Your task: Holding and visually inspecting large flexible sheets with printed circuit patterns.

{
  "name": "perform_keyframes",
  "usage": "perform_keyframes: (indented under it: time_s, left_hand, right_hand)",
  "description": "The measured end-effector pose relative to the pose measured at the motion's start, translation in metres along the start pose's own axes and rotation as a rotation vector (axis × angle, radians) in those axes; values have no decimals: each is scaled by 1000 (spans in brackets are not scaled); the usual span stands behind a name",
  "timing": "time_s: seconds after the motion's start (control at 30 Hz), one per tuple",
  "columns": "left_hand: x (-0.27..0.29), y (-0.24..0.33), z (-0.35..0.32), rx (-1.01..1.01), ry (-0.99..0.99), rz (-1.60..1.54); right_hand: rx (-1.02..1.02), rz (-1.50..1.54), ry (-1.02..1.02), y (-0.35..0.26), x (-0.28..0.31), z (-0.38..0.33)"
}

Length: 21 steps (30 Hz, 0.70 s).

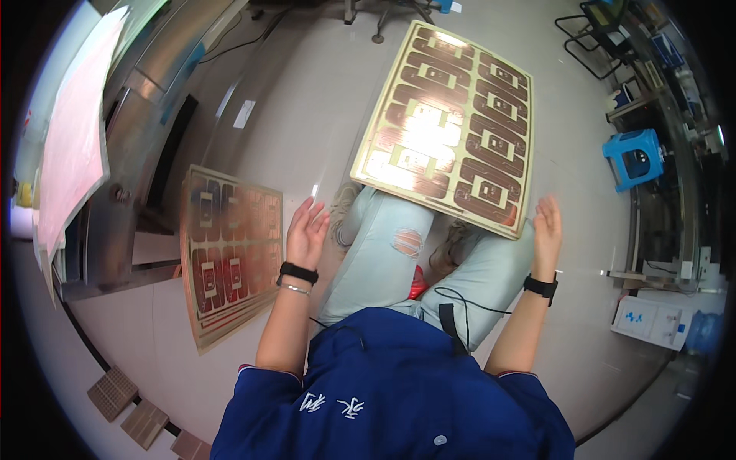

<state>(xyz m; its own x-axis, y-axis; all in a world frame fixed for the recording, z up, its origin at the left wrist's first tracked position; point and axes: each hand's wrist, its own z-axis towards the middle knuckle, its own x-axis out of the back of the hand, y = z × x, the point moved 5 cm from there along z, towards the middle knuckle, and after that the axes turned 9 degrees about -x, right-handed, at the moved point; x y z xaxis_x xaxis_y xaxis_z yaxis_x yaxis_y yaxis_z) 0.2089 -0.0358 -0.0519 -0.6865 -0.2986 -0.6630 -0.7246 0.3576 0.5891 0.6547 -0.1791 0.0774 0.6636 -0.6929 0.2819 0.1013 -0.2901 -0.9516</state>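
A large copper-coloured circuit board panel [468, 153] rests at a slant on my knees, with rows of dark, oblong coil patterns and a bright glare on its left half. My left hand [307, 236] is raised beside my left thigh, fingers apart and nothing in them. Off the panel's near right corner, my right hand [547, 230] is held up with its fingers stretched out; it looks apart from the edge. To the left of my left hand, several similar panels [234, 245] stand upright in a leaning stack.
A metal workbench [142, 92] runs along the left, with pinkish paper sheets [77, 146] at its edge. At the right are a blue plastic stool [635, 159], a white box [648, 322] and a black-framed chair [594, 34]. A thin black cable [475, 303] crosses my right thigh.
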Motion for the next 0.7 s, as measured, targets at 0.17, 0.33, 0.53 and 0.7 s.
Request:
perform_keyframes:
  time_s: [0.17, 0.33, 0.53, 0.7]
  left_hand:
    - [-120, 3, 12, -108, -296, 143]
    - [-141, 0, 20, -171, -296, 429]
    - [-144, 4, 24, -186, -213, 583]
    - [-155, 17, 20, -389, -251, 660]
  right_hand:
    - [46, -66, -61, 16, -23, 2]
    - [148, -376, 39, -3, -36, -10]
    - [166, -397, 44, -20, -37, -19]
    - [78, -246, -6, -11, -34, -18]
